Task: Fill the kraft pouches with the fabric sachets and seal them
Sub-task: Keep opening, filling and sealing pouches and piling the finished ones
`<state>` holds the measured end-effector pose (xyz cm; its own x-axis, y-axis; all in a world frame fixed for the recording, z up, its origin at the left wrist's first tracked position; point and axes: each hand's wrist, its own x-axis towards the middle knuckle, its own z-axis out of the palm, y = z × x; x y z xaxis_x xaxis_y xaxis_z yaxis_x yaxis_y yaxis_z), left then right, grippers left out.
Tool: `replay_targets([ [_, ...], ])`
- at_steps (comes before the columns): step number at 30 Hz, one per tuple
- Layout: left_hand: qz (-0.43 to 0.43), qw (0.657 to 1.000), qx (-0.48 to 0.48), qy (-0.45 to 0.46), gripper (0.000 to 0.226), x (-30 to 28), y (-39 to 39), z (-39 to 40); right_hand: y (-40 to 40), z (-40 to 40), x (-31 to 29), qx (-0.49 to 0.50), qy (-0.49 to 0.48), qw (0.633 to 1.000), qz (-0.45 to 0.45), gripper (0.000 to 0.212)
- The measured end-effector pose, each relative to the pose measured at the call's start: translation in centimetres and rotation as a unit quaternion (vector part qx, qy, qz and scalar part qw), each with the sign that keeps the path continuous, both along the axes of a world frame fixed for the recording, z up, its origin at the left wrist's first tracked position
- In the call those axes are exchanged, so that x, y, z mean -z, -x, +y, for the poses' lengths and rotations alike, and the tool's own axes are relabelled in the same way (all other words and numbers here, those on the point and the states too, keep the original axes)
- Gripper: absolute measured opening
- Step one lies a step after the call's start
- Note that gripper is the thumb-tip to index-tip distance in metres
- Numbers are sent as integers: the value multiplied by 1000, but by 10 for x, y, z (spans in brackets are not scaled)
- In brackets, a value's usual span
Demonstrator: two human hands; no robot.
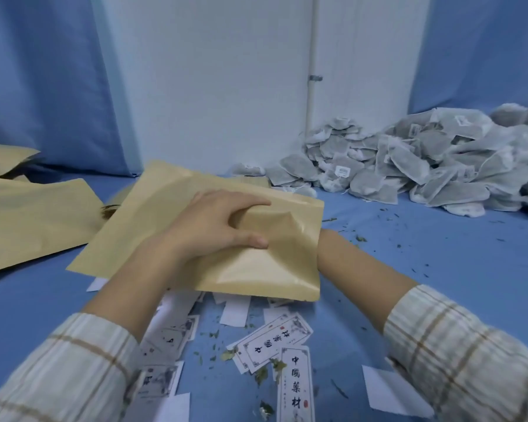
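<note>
The left hand (pixel 217 226) grips one kraft pouch (pixel 171 226) from above, its fingers curled into the creased paper near the open end and the thumb pressing along the near side. The right forearm (pixel 357 269) runs in from the right and disappears behind that same open end; the right hand itself is hidden by the pouch, so how it is held cannot be told. The pouch lies tilted over the blue table cover (pixel 439 269), its far corner pointing away from the grip.

To the left of the grip lie two more kraft pouches (pixel 34 214), one large and flat, a second partly cut off by the picture's edge behind it. Beyond the grip and to the right, one large heap of grey fabric sachets (pixel 424 166) sits against the wall, too many to count. Just below the held pouch, near the wrists, about a dozen white printed labels (pixel 272 345) are scattered, two lying face up with characters showing. Loose green leaf crumbs (pixel 360 239) speckle the cover around them.
</note>
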<state>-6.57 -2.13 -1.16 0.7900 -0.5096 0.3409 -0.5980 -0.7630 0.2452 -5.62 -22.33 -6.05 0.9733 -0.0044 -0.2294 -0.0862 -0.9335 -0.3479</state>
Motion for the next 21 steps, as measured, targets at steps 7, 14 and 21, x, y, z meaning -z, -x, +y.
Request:
replay_targets([
  [7,-33,996,-11,81,64,1,-32,-70,-29,-62,-12,39,-322,933,-155,22],
  [14,-13,993,-17,119,61,16,-93,-139,-68,-144,2,-7,-223,919,-325,11],
  [21,-11,982,-85,168,60,30,-151,-155,-141,-195,31,169,-195,910,-326,33],
])
